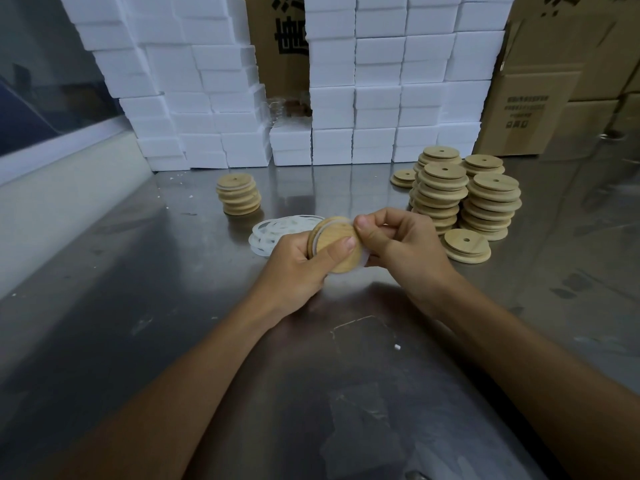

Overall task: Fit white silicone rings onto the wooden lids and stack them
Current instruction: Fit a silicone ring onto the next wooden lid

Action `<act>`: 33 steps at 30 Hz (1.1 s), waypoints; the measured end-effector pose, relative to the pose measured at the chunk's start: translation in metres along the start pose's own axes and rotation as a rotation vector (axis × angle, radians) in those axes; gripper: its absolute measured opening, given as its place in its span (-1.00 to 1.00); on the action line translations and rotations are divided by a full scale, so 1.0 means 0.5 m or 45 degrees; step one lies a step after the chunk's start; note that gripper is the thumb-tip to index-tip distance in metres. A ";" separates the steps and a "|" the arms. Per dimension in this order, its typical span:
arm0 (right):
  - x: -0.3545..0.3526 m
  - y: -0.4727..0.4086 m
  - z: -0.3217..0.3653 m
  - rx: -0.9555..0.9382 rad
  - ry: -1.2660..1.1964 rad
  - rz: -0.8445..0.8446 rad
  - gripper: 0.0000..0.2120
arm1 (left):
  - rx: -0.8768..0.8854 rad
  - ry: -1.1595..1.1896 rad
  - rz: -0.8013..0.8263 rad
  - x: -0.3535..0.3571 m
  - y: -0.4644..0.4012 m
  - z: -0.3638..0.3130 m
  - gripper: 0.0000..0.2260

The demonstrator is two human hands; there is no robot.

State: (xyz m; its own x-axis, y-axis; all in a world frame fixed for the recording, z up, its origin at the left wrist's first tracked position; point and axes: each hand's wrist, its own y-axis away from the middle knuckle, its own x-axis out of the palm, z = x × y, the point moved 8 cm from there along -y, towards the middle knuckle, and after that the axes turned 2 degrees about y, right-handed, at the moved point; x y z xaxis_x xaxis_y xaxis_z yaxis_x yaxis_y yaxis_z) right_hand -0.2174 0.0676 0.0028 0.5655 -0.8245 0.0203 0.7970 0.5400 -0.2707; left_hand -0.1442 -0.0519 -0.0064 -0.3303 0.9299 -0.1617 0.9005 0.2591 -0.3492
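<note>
My left hand grips a round wooden lid held on edge above the steel table, thumb across its face. A white silicone ring runs around the lid's rim, and my right hand pinches it at the lid's upper right edge. Behind my left hand lies a loose pile of white rings. A short stack of lids with rings fitted stands at the back left. Tall stacks of bare lids stand to the right, with a low pair of lids in front of them.
The steel table stretches toward me. White foam boxes form a wall along the back. Brown cardboard cartons stand at the back right. A pale ledge borders the table's left side.
</note>
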 end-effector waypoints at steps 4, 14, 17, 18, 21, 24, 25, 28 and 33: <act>0.005 0.005 -0.008 0.010 0.029 0.000 -0.84 | -0.047 -0.040 -0.043 -0.008 0.002 0.003 -0.75; 0.031 0.023 0.060 -0.549 0.790 0.047 -0.94 | -0.103 -0.201 0.014 -0.003 0.008 0.016 -0.79; 0.016 0.014 0.048 -0.400 0.729 -0.015 -0.83 | -0.106 -0.185 -0.012 -0.004 0.008 0.014 -0.87; 0.011 0.011 0.041 -0.329 0.676 -0.031 -0.80 | -0.103 -0.183 -0.009 -0.003 0.007 0.012 -0.89; 0.005 0.004 0.025 -0.172 0.442 -0.051 -0.74 | -0.109 -0.158 -0.029 -0.003 0.006 0.011 -0.91; 0.005 0.001 0.013 -0.079 0.245 -0.027 -0.71 | -0.105 -0.151 -0.047 -0.006 0.007 0.006 -0.90; 0.006 0.002 0.010 -0.057 0.205 -0.009 -0.70 | -0.104 -0.134 -0.053 -0.007 0.008 0.004 -0.89; 0.007 0.004 0.002 -0.004 0.129 0.041 -0.69 | -0.108 -0.078 -0.064 -0.009 0.010 0.001 -0.88; 0.010 0.005 0.005 -0.005 0.099 0.064 -0.75 | -0.115 -0.005 -0.054 -0.006 0.010 -0.001 -0.88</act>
State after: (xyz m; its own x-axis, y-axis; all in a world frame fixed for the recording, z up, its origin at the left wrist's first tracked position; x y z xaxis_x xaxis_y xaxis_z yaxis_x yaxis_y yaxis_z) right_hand -0.2121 0.0655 0.0049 0.5866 -0.8070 -0.0680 0.7669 0.5805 -0.2734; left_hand -0.1384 -0.0533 -0.0071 -0.3697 0.9166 -0.1522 0.9075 0.3210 -0.2708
